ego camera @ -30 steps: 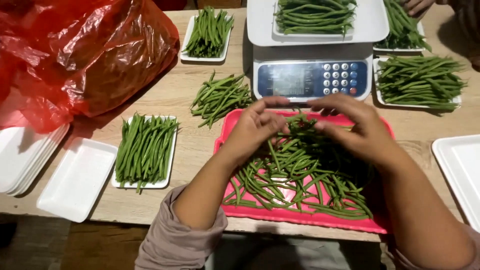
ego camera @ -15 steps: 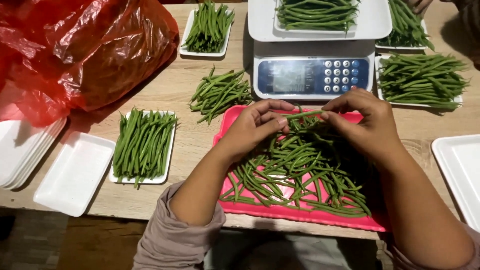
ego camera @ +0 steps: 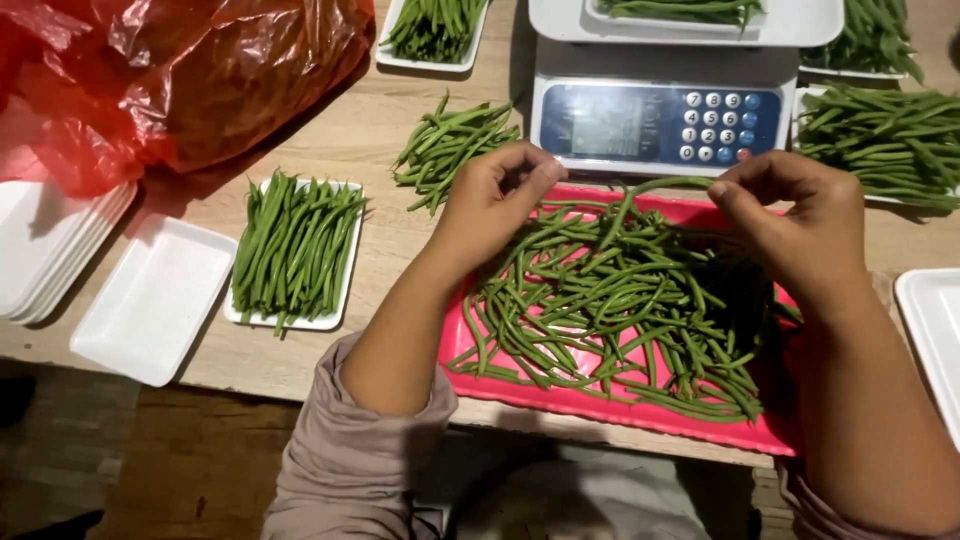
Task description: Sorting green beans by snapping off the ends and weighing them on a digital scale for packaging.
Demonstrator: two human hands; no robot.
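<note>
far left: crumpled red plastic bag [ego camera: 190, 80] on the wooden bench [ego camera: 370, 130]; below it a stack of empty white foam trays [ego camera: 50, 250] and a single empty white foam tray [ego camera: 150, 298] beside the stack. next: white foam tray filled with aligned green beans [ego camera: 293, 250]; loose small pile of green beans [ego camera: 450, 140] lying bare on the bench above it; another filled tray [ego camera: 432, 28] at the top edge. centre: left hand [ego camera: 495, 205], fingers curled, pinching the end of a long green bean [ego camera: 640, 188]; the bean arches over the heap of loose green beans [ego camera: 610, 300] on the flat pink tray [ego camera: 600, 405] at the near bench edge. behind: white electronic scale with keypad [ego camera: 660, 120], a tray of beans on its platform. right: right hand [ego camera: 800, 225], fingertips closed on the bean's other end; trays of beans [ego camera: 890, 135] beyond; empty white tray [ego camera: 930, 340] at the right edge.
</note>
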